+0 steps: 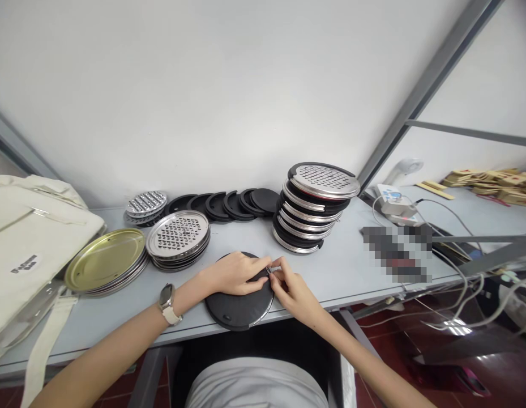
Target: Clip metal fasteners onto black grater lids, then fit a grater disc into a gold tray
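- Wall (229, 85): I view a plain white surface spanning the background behind the table.
- Table (347, 272): grey top, standing against the wall; a dark line follows the near edge.
- Left post (25, 147): grey, slanting in my view.
- Right post (432, 85): grey, slanting; an upper crossbar (470, 131) extends rightward from it.
- Side surface (496, 214): pale grey, beyond the right post.
- Floor (375, 345): dark red tile, visible to me below the table.
- Light: soft and fairly even across the wall.
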The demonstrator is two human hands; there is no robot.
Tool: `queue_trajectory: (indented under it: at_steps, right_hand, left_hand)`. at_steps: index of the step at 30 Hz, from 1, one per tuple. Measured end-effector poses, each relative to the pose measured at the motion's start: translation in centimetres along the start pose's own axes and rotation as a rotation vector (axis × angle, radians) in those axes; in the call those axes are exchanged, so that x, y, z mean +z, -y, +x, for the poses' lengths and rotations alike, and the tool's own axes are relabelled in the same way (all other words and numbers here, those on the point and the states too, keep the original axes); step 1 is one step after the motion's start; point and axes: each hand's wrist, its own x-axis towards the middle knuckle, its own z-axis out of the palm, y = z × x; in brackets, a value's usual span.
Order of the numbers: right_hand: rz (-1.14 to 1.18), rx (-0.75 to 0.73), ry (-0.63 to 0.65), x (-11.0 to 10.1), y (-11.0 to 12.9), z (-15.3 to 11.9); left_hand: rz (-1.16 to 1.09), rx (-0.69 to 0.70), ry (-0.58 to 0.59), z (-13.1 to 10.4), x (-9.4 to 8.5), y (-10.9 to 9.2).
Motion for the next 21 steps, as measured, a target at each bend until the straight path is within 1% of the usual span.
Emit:
queue_trajectory:
  at_steps: [13, 17, 21]
  right_hand:
    - [-0.039, -0.016, -0.031, -0.11, 0.17, 0.0]
    - [-0.064, -0.016, -0.047, -0.12, -0.09, 0.02]
    - [-0.067, -0.012, -0.035, -0.12, -0.22, 0.02]
  left_hand:
    - [0.024, -0.087, 0.008, 0.07, 0.06, -0.06]
    - [0.017, -0.094, 0.009, 0.08, 0.03, -0.08]
    - [0.019, -0.095, 0.011, 0.11, 0.06, -0.1]
